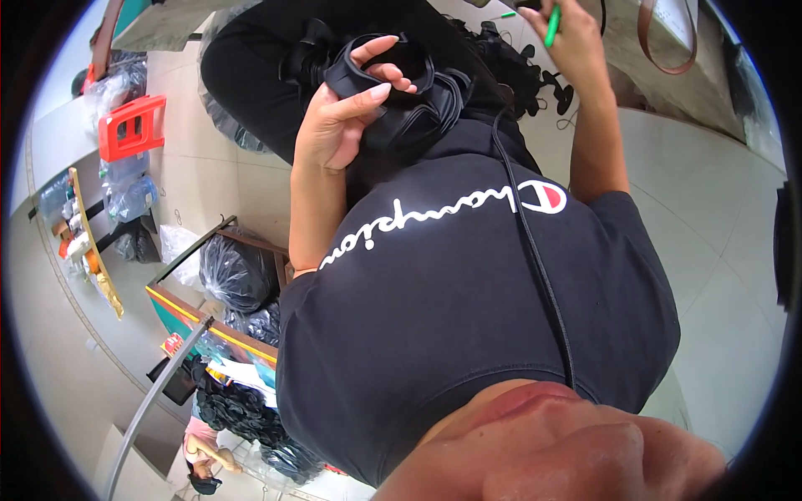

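My left hand point(338, 117) is curled round a black curved band point(351, 73), its fingers coming through the loop and the thumb pressed against the near side. Several similar black pieces point(430, 108) lie stacked on my lap, right beside that hand. Up at the top right, my right hand point(575, 37) grips a slim green object point(552, 27), perhaps a handle; its kind is not clear. The right hand is well apart from the band and near the edge of a worktop.
Black pieces lie heaped on the floor point(518, 75) beyond my lap. A red plastic stool point(132, 128) stands at the left. Below it is a framed bin point(213, 326) with black bags point(238, 271). Another person point(205, 451) is at the lower left. A brown strap loop point(668, 63) hangs at the upper right.
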Demonstrator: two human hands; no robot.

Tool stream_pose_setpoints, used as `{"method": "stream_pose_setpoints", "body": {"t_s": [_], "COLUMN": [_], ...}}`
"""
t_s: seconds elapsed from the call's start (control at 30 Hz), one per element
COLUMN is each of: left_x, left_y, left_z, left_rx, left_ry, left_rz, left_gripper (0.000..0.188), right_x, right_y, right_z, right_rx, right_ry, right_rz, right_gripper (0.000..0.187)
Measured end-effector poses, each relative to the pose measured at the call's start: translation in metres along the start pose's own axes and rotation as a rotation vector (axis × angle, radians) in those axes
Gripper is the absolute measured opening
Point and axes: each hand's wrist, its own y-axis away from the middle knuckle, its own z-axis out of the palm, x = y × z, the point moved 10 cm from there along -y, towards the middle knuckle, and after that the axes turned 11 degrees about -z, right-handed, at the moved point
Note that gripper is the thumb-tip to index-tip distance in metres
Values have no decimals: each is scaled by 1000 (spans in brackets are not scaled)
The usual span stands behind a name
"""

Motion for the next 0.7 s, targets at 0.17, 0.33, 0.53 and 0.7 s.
{"method": "stream_pose_setpoints", "body": {"t_s": [0.17,0.33,0.53,0.7], "left_x": [8,29,-19,-7], "left_y": [3,6,7,3], "left_z": [7,14,12,-2], "left_rx": [-103,-100,-349,-58], "left_ry": [128,227,373,74], "left_rz": [63,142,-180,56], "left_gripper": [67,66,61,52], "right_x": [-14,-35,-4,-12], "right_y": [43,28,-19,-18], "right_z": [104,125,85,81], "right_rx": [-383,-214,205,184], "right_ry": [-552,-1139,-1119,-914], "right_rz": [228,186,255,167], "right_gripper": [29,37,30,30]}}
